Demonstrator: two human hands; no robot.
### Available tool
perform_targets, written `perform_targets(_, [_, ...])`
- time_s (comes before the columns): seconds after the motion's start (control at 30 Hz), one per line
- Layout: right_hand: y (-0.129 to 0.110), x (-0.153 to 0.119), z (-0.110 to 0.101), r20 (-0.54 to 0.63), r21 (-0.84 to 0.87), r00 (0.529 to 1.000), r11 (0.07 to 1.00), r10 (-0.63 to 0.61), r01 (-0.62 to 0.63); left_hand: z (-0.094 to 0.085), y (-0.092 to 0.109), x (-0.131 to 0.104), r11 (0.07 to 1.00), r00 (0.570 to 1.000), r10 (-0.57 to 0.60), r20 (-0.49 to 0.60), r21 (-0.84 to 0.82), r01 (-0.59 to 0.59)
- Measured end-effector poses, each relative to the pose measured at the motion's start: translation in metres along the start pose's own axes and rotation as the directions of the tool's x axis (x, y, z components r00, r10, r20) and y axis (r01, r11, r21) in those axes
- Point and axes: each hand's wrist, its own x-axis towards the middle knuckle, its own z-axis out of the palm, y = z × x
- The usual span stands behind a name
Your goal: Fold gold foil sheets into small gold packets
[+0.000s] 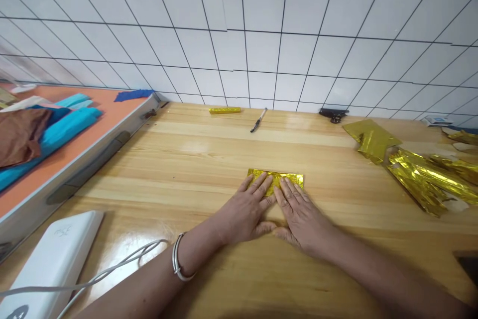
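Note:
A small rectangle of shiny gold foil paper (275,173) lies flat on the wooden table (201,159). My left hand (246,209) rests on its left part, fingers stretched out and pressing down. On the right part lies my right hand (298,212), also flat with its fingers extended. The two thumbs meet or nearly meet below the foil. Both hands cover much of the sheet's lower part, so I cannot tell whether it is folded there.
Toward the wall are a narrow gold foil strip (224,110), a pen (259,120) and a black clip-like object (333,114). Gold foil sheets (429,174) pile up at right. A white power bank (56,259) with a cable (123,262) lies front left, near an orange surface holding cloth (56,130).

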Motion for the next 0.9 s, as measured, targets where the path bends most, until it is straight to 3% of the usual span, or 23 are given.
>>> perform_targets(0.23, [0.005,-0.004,-0.004,0.024,-0.012,0.999,0.999,-0.043,0.043,-0.008,-0.017,-0.019,0.998,0.998,0.050,0.040,-0.029,-0.049])
perform_targets(0.63, [0.008,-0.003,0.002,0.024,-0.009,0.999,0.999,-0.036,0.036,-0.010,-0.015,-0.019,0.998,0.999,0.041,0.025,-0.043,-0.040])
perform_targets(0.9, [0.008,0.002,-0.006,0.032,-0.051,0.999,0.998,-0.023,0.024,-0.012,-0.016,-0.016,0.998,0.998,0.061,0.026,-0.028,-0.060])
